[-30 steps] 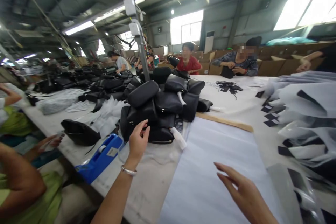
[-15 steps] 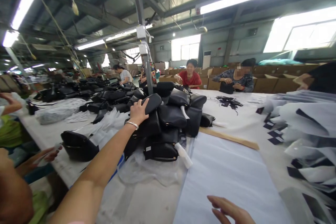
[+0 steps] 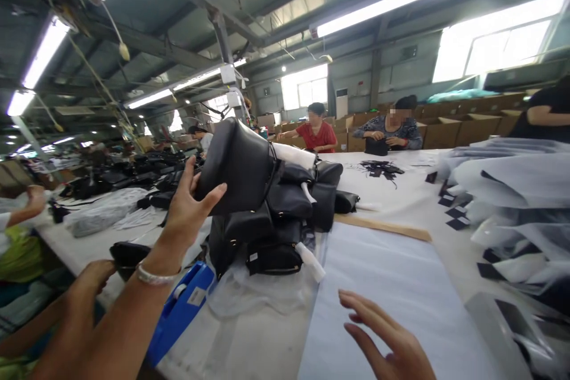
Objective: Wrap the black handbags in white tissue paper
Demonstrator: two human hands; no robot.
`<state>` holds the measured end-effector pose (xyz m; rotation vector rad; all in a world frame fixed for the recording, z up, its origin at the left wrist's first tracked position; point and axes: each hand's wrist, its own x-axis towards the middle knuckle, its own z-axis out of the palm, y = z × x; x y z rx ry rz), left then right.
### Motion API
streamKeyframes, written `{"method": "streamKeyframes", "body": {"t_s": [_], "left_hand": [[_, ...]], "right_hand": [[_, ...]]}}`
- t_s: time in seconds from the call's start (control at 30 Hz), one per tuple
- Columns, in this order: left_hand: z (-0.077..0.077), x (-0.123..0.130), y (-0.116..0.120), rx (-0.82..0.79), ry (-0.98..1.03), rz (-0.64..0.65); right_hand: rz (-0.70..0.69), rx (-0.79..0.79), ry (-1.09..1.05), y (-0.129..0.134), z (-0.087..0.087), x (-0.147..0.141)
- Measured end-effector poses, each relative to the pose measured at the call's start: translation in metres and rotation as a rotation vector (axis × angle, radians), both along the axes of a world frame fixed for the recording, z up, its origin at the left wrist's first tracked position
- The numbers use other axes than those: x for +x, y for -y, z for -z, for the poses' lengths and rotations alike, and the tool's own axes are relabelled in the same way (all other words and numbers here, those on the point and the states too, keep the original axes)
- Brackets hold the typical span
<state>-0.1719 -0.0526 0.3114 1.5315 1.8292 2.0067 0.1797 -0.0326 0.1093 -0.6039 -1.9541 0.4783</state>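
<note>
My left hand grips the near end of a black handbag, thumb on one side and fingers on the other. The bag is tilted and raised over the front of a heap of similar black bags; a white wrapped strip shows behind it. My right hand is held over a pale sheet on the table, fingers apart and nothing in them. In the heap, a lower bag bears a small white label, and a white wrapped piece sticks out beside it.
A blue tape dispenser stands at the table's near left edge. A co-worker's hand touches another black bag there. Clear plastic bags with dark cards are piled on the right. Co-workers sit across the table, near black straps.
My left hand has lifted a black handbag from the top of the heap and brought it nearer. My right hand has risen slightly. More of the blue tape dispenser shows.
</note>
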Motion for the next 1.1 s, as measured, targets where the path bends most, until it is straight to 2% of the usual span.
{"method": "streamKeyframes", "body": {"t_s": [0.1, 0.2, 0.3, 0.37, 0.47, 0.53, 0.6, 0.7, 0.73, 0.8, 0.87, 0.9, 0.93, 0.97, 1.03, 1.1], "left_hand": [[0.026, 0.049, 0.021, -0.076, 0.234, 0.159], [0.059, 0.091, 0.039, -0.224, 0.462, 0.271], [0.088, 0.130, 0.053, -0.366, 0.669, 0.364], [0.100, 0.156, 0.062, -0.413, 0.766, 0.422], [0.110, 0.193, 0.074, -0.405, 0.813, 0.446], [0.111, 0.212, 0.081, -0.378, 0.757, 0.447], [0.110, 0.222, 0.086, -0.361, 0.633, 0.506], [0.104, 0.218, 0.082, -0.366, 0.410, 0.642], [0.101, 0.211, 0.077, -0.334, 0.340, 0.626], [0.096, 0.193, 0.062, -0.202, 0.217, 0.459], [0.093, 0.170, 0.043, -0.087, 0.143, 0.274], [0.094, 0.159, 0.033, -0.092, 0.142, 0.271], [0.096, 0.150, 0.024, -0.134, 0.174, 0.335], [0.101, 0.143, 0.016, -0.204, 0.231, 0.455], [0.116, 0.137, 0.005, -0.397, 0.375, 0.791], [0.137, 0.142, 0.003, -0.612, 0.529, 1.098]], "right_hand": [[0.040, 0.145, -0.022, 0.020, -0.021, -0.011], [0.085, 0.241, 0.061, 0.036, -0.030, -0.020], [0.177, 0.275, 0.188, 0.045, -0.025, -0.029], [0.280, 0.297, 0.201, 0.047, -0.017, -0.032], [0.412, 0.312, 0.061, 0.044, -0.004, -0.028], [0.408, 0.274, -0.100, 0.039, 0.000, -0.019], [0.373, 0.113, -0.295, 0.033, -0.001, -0.008], [0.293, -0.434, -0.609, 0.023, -0.008, 0.008], [0.235, -0.631, -0.719, 0.021, -0.011, 0.013], [0.090, -0.948, -0.914, 0.018, -0.015, 0.024], [-0.002, -1.171, -1.028, 0.018, -0.016, 0.037], [-0.019, -1.262, -1.049, 0.019, -0.016, 0.044], [-0.019, -1.336, -1.062, 0.019, -0.016, 0.051], [-0.016, -1.393, -1.069, 0.019, -0.015, 0.057], [0.007, -1.459, -1.081, 0.017, -0.016, 0.069], [0.036, -1.503, -1.071, 0.015, -0.017, 0.075]]}}
